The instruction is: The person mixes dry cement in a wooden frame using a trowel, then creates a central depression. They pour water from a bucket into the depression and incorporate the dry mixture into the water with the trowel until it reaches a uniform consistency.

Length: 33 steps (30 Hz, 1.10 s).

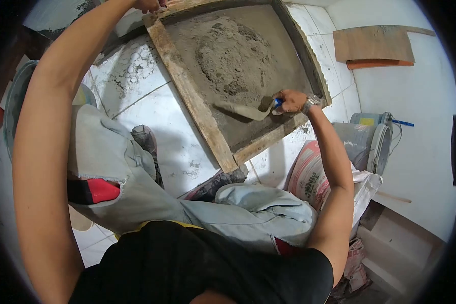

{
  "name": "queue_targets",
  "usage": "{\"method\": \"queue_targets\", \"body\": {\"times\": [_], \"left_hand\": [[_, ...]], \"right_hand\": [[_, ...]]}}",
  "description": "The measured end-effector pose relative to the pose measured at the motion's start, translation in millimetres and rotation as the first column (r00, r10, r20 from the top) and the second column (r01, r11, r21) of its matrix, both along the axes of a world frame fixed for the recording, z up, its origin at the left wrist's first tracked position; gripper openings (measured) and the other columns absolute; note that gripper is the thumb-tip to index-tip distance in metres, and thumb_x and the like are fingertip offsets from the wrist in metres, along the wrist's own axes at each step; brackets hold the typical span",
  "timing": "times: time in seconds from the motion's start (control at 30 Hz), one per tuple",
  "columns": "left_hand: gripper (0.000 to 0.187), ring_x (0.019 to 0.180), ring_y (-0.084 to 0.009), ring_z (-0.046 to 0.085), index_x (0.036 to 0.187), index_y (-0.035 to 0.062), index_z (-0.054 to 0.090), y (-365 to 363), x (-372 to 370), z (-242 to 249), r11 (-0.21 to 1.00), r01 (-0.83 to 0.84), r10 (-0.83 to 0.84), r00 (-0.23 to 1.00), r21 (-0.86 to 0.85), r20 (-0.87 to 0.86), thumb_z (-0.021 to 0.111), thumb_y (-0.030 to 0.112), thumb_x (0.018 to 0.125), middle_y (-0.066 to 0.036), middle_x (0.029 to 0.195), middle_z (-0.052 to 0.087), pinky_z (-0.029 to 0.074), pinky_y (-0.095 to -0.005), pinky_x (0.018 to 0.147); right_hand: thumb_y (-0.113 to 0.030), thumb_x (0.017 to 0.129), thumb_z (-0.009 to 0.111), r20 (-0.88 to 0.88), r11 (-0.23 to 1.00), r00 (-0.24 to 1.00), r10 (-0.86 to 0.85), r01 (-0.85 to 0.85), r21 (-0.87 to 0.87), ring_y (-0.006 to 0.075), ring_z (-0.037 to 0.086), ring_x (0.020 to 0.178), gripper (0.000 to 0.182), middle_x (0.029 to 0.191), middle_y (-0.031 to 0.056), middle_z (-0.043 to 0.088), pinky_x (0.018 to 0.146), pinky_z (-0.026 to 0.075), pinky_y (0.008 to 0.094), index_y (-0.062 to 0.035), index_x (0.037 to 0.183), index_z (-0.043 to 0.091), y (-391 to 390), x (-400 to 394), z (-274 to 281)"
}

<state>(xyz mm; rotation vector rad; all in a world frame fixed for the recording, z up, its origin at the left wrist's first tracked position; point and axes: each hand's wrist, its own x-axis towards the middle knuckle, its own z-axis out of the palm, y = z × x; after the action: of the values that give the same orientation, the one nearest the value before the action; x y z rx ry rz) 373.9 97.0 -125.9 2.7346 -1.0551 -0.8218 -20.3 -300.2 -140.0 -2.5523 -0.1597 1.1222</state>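
My right hand (291,102) is closed round the blue handle (277,103) of a trowel. The trowel's mortar-coated blade (243,110) points left, lying low over the grey mortar mix near the front of a shallow wooden frame (190,109). A rough heap of mortar (233,58) rises in the middle of that frame, with smoother wet mix around it. At the top edge of the view, my left hand (149,4) is partly cut off; its curled fingers appear to grip the far left corner of the wooden frame.
White floor tiles (142,109) splashed with mortar surround the frame. My shoes (146,142) are close to its left and near sides. To the right are a printed sack (309,169) and grey buckets (357,142). A brown board (372,44) lies at upper right.
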Motion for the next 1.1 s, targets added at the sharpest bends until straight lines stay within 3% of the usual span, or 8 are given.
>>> {"method": "queue_targets", "body": {"times": [0.2, 0.3, 0.4, 0.53, 0.77, 0.87, 1.0, 1.1], "left_hand": [[0.039, 0.073, -0.021, 0.063, 0.121, 0.0053, 0.06, 17, 10, -19, 0.98, -0.021, 0.033, 0.998, -0.2, 0.056, 0.058, 0.008, 0.082, -0.015, 0.102, 0.066, 0.052, -0.0346, 0.065], [0.039, 0.073, -0.0214, 0.063, 0.119, 0.0049, 0.061, 20, 3, -6, 0.99, -0.092, 0.092, 0.996, -0.102, -0.006, 0.055, 0.008, 0.081, -0.015, 0.109, 0.062, 0.053, -0.0343, 0.067], [0.039, 0.074, -0.0221, 0.067, 0.121, 0.0059, 0.06, 18, -4, 0, 0.992, -0.081, 0.083, 0.996, -0.098, 0.018, 0.059, 0.009, 0.082, -0.012, 0.092, 0.07, 0.054, -0.036, 0.066], [0.037, 0.074, -0.0205, 0.063, 0.121, 0.0044, 0.06, 10, -18, 22, 0.994, -0.063, 0.067, 0.997, -0.086, 0.041, 0.056, 0.007, 0.085, -0.012, 0.098, 0.065, 0.054, -0.0354, 0.068], [0.038, 0.073, -0.0196, 0.063, 0.121, 0.0037, 0.06, 13, -8, 15, 0.995, -0.082, 0.08, 0.996, -0.057, -0.024, 0.058, 0.008, 0.083, -0.011, 0.091, 0.066, 0.051, -0.0349, 0.066], [0.039, 0.074, -0.0198, 0.063, 0.121, 0.0037, 0.06, 9, -14, 20, 0.993, -0.092, 0.093, 0.996, -0.073, 0.003, 0.058, 0.008, 0.082, -0.011, 0.095, 0.066, 0.052, -0.0351, 0.067], [0.04, 0.075, -0.0203, 0.064, 0.121, 0.0039, 0.06, 10, -13, 18, 0.992, -0.086, 0.088, 0.996, -0.097, 0.019, 0.059, 0.008, 0.082, -0.013, 0.103, 0.066, 0.052, -0.0352, 0.068], [0.04, 0.077, -0.0206, 0.065, 0.122, 0.0043, 0.06, 14, -10, 16, 0.994, -0.078, 0.079, 0.997, -0.078, 0.009, 0.06, 0.008, 0.082, -0.013, 0.109, 0.065, 0.052, -0.0356, 0.068]], "right_hand": [[-0.025, 0.071, 0.075, 0.048, 0.836, 0.968, 0.247, -0.188, -0.516, 0.0293, 0.066, 0.1, 0.04, 0.1, 0.0135, 0.07, 0.086, 0.049, 0.0453, -0.0062, 0.105, 0.065, -42, 16, -22], [-0.019, 0.07, 0.076, 0.254, 0.819, 0.923, 0.29, -0.102, -0.565, 0.0269, 0.065, 0.105, 0.039, 0.105, 0.0099, 0.069, 0.094, 0.045, 0.0465, -0.0089, 0.106, 0.064, -89, 33, -64], [-0.016, 0.07, 0.076, 0.186, 0.762, 0.908, 0.376, -0.188, -0.619, 0.0272, 0.065, 0.102, 0.033, 0.101, 0.0089, 0.07, 0.095, 0.044, 0.0443, -0.0094, 0.1, 0.064, -86, 61, -68], [-0.016, 0.071, 0.074, 0.22, 0.749, 0.895, 0.387, -0.166, -0.642, 0.027, 0.066, 0.1, 0.029, 0.099, 0.0097, 0.07, 0.092, 0.044, 0.0442, -0.0099, 0.098, 0.066, -68, 74, -32], [-0.016, 0.078, 0.063, 0.339, 0.869, 0.935, 0.108, 0.076, -0.488, 0.0281, 0.066, 0.1, 0.026, 0.097, 0.0139, 0.07, 0.088, 0.045, 0.0458, -0.0091, 0.103, 0.066, -53, 78, 31], [-0.018, 0.08, 0.058, 0.318, 0.894, 0.948, 0.018, 0.128, -0.43, 0.0292, 0.069, 0.073, 0.019, 0.075, 0.0175, 0.069, 0.064, 0.052, 0.0401, -0.0004, 0.078, 0.065, -49, 89, 43], [-0.022, 0.079, 0.059, 0.381, 0.923, 0.917, -0.12, 0.245, -0.297, 0.0274, 0.062, 0.055, 0.027, 0.063, 0.018, 0.063, 0.052, 0.048, 0.0389, 0.0036, 0.071, 0.06, -26, 79, 50], [-0.024, 0.076, 0.062, 0.213, 0.881, 0.859, -0.465, 0.473, 0.018, 0.0209, 0.057, 0.05, 0.027, 0.061, 0.0108, 0.059, 0.046, 0.046, 0.0363, 0.0031, 0.073, 0.059, -7, 64, 32]]}}
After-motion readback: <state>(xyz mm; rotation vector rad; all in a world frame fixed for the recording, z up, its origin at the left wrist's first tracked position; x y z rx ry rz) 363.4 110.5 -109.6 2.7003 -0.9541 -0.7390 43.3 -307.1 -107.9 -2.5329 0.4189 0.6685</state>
